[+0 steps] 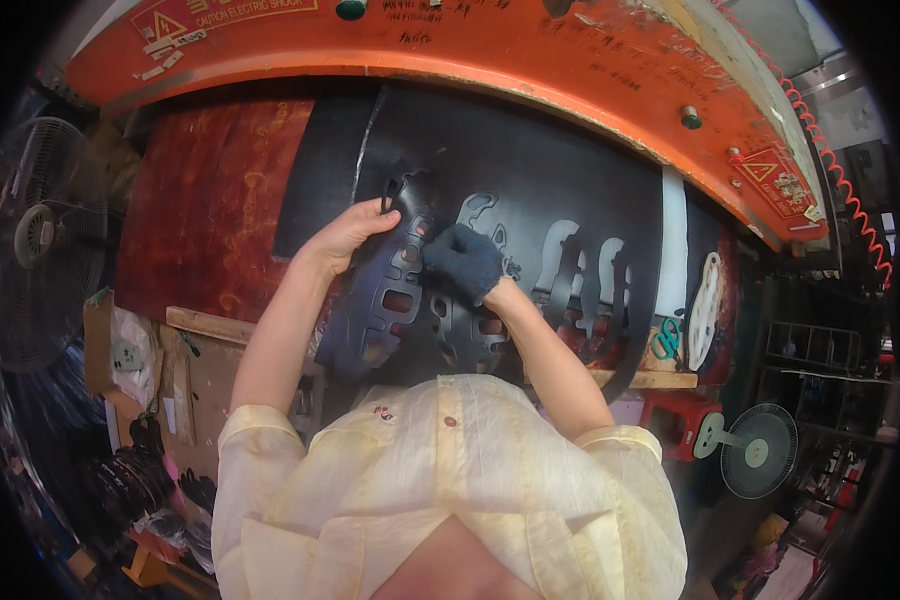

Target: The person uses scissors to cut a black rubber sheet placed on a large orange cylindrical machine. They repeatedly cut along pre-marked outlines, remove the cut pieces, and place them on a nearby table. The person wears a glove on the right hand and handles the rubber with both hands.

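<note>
A black sheet (590,175) lies on the reddish-brown board, with rows of shaped holes cut through it. My bare left hand (355,232) pinches a thin black edge piece between thumb and fingers, beside a strip with several rounded cut-outs (402,300). Close to its right, my right hand (463,262) wears a dark knitted glove and is curled closed over the cut area. Whatever lies under those gloved fingers is hidden. Curved narrow openings (558,255) show in the sheet farther right.
An orange machine beam (420,65) spans the far side. White strip (673,240), long white perforated template (705,312) and teal-handled scissors (667,338) lie to the right. A red stool (673,420) and fan (758,450) stand near right; another fan (40,235) stands left.
</note>
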`<state>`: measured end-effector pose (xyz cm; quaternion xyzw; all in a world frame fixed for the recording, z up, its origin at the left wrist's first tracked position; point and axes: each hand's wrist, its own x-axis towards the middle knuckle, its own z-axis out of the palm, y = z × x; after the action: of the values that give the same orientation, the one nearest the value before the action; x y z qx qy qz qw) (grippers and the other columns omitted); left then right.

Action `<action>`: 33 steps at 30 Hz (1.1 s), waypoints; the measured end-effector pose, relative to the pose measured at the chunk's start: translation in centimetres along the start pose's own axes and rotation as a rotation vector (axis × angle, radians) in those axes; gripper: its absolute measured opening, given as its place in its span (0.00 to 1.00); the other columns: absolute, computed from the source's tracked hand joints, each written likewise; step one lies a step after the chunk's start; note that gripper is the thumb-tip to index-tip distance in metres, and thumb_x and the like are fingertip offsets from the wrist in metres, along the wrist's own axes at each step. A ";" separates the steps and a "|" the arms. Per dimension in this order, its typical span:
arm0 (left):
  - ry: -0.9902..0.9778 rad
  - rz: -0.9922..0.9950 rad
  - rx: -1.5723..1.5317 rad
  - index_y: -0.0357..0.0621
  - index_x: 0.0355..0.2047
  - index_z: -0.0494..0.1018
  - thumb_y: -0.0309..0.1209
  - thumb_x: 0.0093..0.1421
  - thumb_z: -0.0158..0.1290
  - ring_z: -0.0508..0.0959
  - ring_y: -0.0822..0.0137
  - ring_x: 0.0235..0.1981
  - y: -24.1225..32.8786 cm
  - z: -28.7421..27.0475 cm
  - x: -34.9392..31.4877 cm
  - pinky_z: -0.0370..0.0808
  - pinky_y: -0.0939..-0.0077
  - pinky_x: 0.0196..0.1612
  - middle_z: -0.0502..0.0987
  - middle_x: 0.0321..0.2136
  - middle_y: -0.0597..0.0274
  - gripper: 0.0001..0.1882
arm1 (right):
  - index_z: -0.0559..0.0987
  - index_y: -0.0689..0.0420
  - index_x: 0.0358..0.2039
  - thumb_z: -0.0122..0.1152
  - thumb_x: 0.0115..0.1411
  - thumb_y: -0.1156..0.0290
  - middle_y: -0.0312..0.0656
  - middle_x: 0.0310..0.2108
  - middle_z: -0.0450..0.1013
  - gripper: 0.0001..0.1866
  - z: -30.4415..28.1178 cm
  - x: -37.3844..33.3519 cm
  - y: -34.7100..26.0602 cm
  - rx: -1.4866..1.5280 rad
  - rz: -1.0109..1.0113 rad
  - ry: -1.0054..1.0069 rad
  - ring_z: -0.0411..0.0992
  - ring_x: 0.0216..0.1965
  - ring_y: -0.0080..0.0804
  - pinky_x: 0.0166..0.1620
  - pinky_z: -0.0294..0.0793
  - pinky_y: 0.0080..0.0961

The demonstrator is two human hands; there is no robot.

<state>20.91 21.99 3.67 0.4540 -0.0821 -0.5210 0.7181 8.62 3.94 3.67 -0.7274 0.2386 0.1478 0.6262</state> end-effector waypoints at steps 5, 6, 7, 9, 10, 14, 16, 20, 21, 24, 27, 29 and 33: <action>0.049 0.037 -0.135 0.38 0.40 0.71 0.29 0.61 0.50 0.78 0.70 0.33 -0.6 0.7 0.2 0.77 0.76 0.38 0.78 0.35 0.58 0.09 | 0.76 0.64 0.36 0.64 0.50 0.65 0.42 0.31 0.75 0.17 1.0 -0.7 -1.9 -0.081 -0.088 0.141 0.73 0.32 0.27 0.35 0.74 0.22; 0.094 0.033 -0.171 0.39 0.39 0.71 0.29 0.61 0.50 0.79 0.70 0.33 -0.5 1.0 0.1 0.77 0.76 0.37 0.78 0.35 0.58 0.09 | 0.76 0.64 0.37 0.64 0.50 0.65 0.42 0.31 0.75 0.18 1.3 -0.9 -2.2 0.131 -0.102 0.083 0.73 0.32 0.27 0.35 0.74 0.22; 0.074 0.063 -0.200 0.39 0.40 0.71 0.29 0.61 0.50 0.79 0.70 0.32 -0.4 1.5 0.2 0.77 0.76 0.37 0.78 0.34 0.58 0.09 | 0.77 0.64 0.38 0.65 0.49 0.65 0.43 0.31 0.75 0.18 1.6 -1.0 -2.5 0.326 -0.093 -0.010 0.73 0.32 0.28 0.35 0.74 0.22; 0.040 0.122 -0.268 0.39 0.40 0.71 0.30 0.60 0.51 0.79 0.70 0.31 0.1 2.4 0.5 0.78 0.76 0.36 0.78 0.33 0.58 0.09 | 0.77 0.63 0.39 0.65 0.49 0.65 0.43 0.31 0.75 0.19 2.1 -1.2 -2.8 0.587 -0.062 -0.079 0.74 0.32 0.29 0.35 0.74 0.23; 0.119 0.118 -0.212 0.39 0.40 0.71 0.30 0.60 0.52 0.79 0.70 0.31 0.5 2.8 0.5 0.78 0.77 0.35 0.78 0.33 0.58 0.10 | 0.77 0.63 0.40 0.65 0.48 0.66 0.43 0.31 0.75 0.20 2.1 -1.2 -2.9 0.663 -0.035 -0.053 0.74 0.32 0.29 0.35 0.74 0.24; 0.170 0.135 0.030 0.42 0.39 0.71 0.31 0.59 0.53 0.77 0.74 0.28 2.0 4.4 0.2 0.75 0.82 0.32 0.77 0.30 0.63 0.10 | 0.78 0.58 0.42 0.66 0.46 0.64 0.47 0.35 0.76 0.22 -0.7 -0.2 -2.4 -0.176 -0.357 0.409 0.75 0.37 0.38 0.41 0.74 0.30; 0.156 0.134 0.106 0.43 0.39 0.71 0.32 0.59 0.54 0.76 0.77 0.26 1.9 5.2 -0.4 0.74 0.85 0.30 0.77 0.29 0.66 0.10 | 0.79 0.54 0.41 0.66 0.45 0.62 0.49 0.35 0.76 0.21 -4.1 1.3 -2.5 -0.689 -0.275 0.649 0.75 0.38 0.40 0.42 0.73 0.32; 0.116 0.028 -0.124 0.47 0.39 0.71 0.36 0.58 0.55 0.74 0.80 0.26 0.5 5.6 -0.8 0.73 0.85 0.26 0.75 0.28 0.69 0.11 | 0.79 0.53 0.38 0.67 0.42 0.56 0.50 0.36 0.76 0.22 -9.3 4.5 -2.8 -0.796 -0.149 0.562 0.74 0.40 0.46 0.43 0.72 0.35; 0.082 -0.014 -0.144 0.48 0.39 0.70 0.36 0.58 0.56 0.74 0.81 0.27 0.5 5.0 -0.8 0.73 0.84 0.26 0.74 0.28 0.69 0.11 | 0.79 0.54 0.37 0.67 0.42 0.55 0.50 0.36 0.76 0.22 -9.5 4.7 -2.8 -0.863 -0.096 0.535 0.74 0.40 0.47 0.44 0.71 0.36; 0.121 0.010 -0.269 0.50 0.40 0.69 0.36 0.58 0.56 0.75 0.77 0.31 -0.3 3.6 0.2 0.76 0.78 0.27 0.73 0.29 0.68 0.12 | 0.78 0.56 0.36 0.66 0.42 0.54 0.51 0.36 0.75 0.24 -7.3 3.4 -2.8 -1.019 -0.209 0.385 0.73 0.41 0.48 0.44 0.71 0.38; 0.071 0.046 -0.284 0.48 0.42 0.70 0.36 0.58 0.56 0.75 0.72 0.34 -1.8 2.8 1.1 0.78 0.73 0.34 0.74 0.34 0.66 0.14 | 0.76 0.56 0.40 0.59 0.48 0.56 0.52 0.39 0.74 0.21 -4.6 -0.9 -2.8 -0.950 -0.489 0.522 0.72 0.42 0.51 0.44 0.71 0.39; 0.000 0.079 -0.313 0.46 0.43 0.70 0.34 0.59 0.55 0.77 0.72 0.35 -2.8 2.4 1.4 0.78 0.73 0.38 0.76 0.36 0.64 0.14 | 0.76 0.55 0.40 0.54 0.52 0.58 0.51 0.39 0.74 0.18 -3.5 -2.2 -3.4 -0.832 -0.544 0.526 0.72 0.42 0.51 0.43 0.71 0.39; -0.061 0.041 -0.308 0.44 0.43 0.71 0.31 0.59 0.54 0.79 0.68 0.37 -3.6 1.5 2.3 0.78 0.70 0.41 0.78 0.36 0.61 0.12 | 0.77 0.54 0.37 0.50 0.56 0.63 0.50 0.35 0.75 0.13 -3.0 -1.5 -4.3 -1.013 -0.617 0.360 0.72 0.38 0.50 0.39 0.72 0.41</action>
<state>18.58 19.11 1.05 0.3210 -0.0323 -0.5260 0.7869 9.45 1.71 8.58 -0.9833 0.0191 -0.0702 0.1668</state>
